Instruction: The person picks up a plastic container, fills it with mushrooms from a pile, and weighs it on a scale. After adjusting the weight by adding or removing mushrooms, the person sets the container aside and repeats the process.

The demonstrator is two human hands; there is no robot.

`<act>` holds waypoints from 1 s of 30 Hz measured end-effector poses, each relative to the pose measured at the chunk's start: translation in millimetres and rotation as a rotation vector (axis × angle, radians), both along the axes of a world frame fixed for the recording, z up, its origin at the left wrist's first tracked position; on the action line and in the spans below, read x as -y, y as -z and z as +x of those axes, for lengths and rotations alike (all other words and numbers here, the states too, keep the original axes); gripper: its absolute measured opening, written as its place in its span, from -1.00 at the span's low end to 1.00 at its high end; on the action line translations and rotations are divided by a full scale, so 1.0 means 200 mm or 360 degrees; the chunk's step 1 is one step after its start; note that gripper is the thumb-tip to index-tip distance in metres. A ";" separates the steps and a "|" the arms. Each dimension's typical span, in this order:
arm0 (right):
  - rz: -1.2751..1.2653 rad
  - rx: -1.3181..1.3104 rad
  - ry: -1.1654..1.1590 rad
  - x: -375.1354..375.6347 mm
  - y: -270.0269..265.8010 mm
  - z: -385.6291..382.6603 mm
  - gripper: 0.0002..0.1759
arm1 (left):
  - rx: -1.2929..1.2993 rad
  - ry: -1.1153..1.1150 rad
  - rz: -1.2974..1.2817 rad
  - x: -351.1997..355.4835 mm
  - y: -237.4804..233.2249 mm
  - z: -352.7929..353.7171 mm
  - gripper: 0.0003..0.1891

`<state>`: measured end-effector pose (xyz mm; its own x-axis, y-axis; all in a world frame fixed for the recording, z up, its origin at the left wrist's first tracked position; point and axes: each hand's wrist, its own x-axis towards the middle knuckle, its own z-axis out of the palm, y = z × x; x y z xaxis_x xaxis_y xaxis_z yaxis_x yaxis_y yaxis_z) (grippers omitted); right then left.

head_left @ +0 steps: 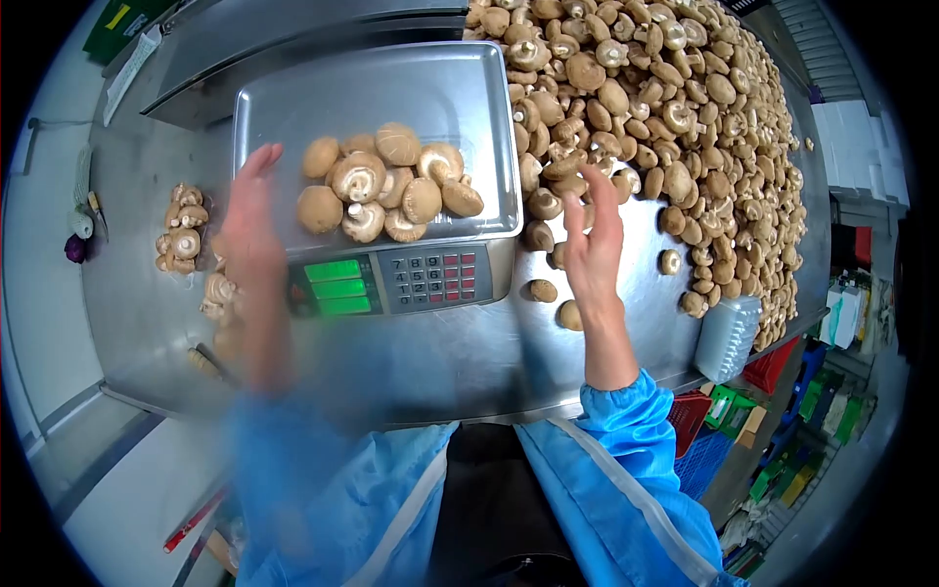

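Note:
On the metal pan (372, 83) of a weighing scale sits a cluster of brown mushrooms (359, 178), some cap up and some showing pale gills. My left hand (252, 220), smeared by motion, is over the pan's left edge; its fingers look stretched out with nothing seen in them. To the right of the scale, my right hand (597, 240) is at the near edge of a big mushroom pile (675, 117). Its thumb and forefinger are apart, with loose mushrooms behind them and none held. The scale's panel (430, 277) has three green displays and a keypad.
Small groups of mushrooms (182, 230) lie left of the scale, partly behind my left arm. A stack of clear plastic trays (728, 338) stands at the table's right front edge. A knife (98, 213) lies at far left. Crates (704, 455) are below on the right.

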<state>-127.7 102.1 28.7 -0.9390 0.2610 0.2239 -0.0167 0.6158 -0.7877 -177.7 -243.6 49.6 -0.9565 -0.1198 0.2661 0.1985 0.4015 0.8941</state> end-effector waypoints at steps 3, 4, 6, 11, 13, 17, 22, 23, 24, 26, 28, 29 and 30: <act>-0.0003 -0.0115 -0.0222 0.16 -0.07 -0.05 -0.51 | -0.0107 0.0173 -0.0163 -0.06 0.00 -0.05 -0.48; 0.0024 -0.0146 -0.0331 0.21 -0.11 -0.07 -0.48 | -0.0117 0.0205 -0.0217 -0.07 0.00 -0.06 -0.49; -0.0007 -0.0177 -0.0414 0.27 -0.11 -0.09 -0.45 | -0.0091 0.0227 -0.0302 -0.06 0.01 -0.08 -0.50; 0.0073 -0.0160 -0.0472 0.34 -0.07 -0.12 -0.43 | 0.0018 0.0216 -0.0463 -0.05 0.06 -0.13 -0.51; 0.0135 -0.0116 -0.0483 0.36 -0.04 -0.13 -0.38 | 0.0043 0.0247 -0.0483 -0.08 0.07 -0.12 -0.51; 0.0241 -0.0083 -0.0546 0.43 0.00 -0.16 -0.35 | 0.0029 0.0423 -0.0545 -0.20 0.05 -0.11 -0.50; 0.0306 -0.0094 -0.0538 0.44 0.02 -0.17 -0.33 | 0.0078 0.0344 -0.0567 -0.28 0.08 -0.09 -0.48; 0.0257 -0.0065 -0.0538 0.44 0.00 -0.17 -0.33 | 0.0085 0.0357 -0.0490 -0.28 0.08 -0.09 -0.51; 0.0196 -0.0034 -0.0549 0.44 -0.01 -0.16 -0.33 | 0.0101 0.0362 -0.0424 -0.28 0.07 -0.09 -0.52; 0.0107 -0.0048 -0.0539 0.42 -0.02 -0.16 -0.33 | 0.0115 0.0342 -0.0397 -0.29 0.05 -0.09 -0.52; -0.0095 -0.0073 -0.0540 0.40 -0.02 -0.14 -0.36 | 0.0074 0.0257 -0.0369 -0.25 0.04 -0.07 -0.52; -0.0185 -0.0104 -0.0518 0.38 -0.01 -0.12 -0.37 | 0.0026 0.0198 -0.0343 -0.23 0.07 -0.05 -0.52; -0.0272 -0.0131 -0.0494 0.34 -0.01 -0.09 -0.38 | -0.0020 0.0143 -0.0312 -0.22 0.08 -0.03 -0.51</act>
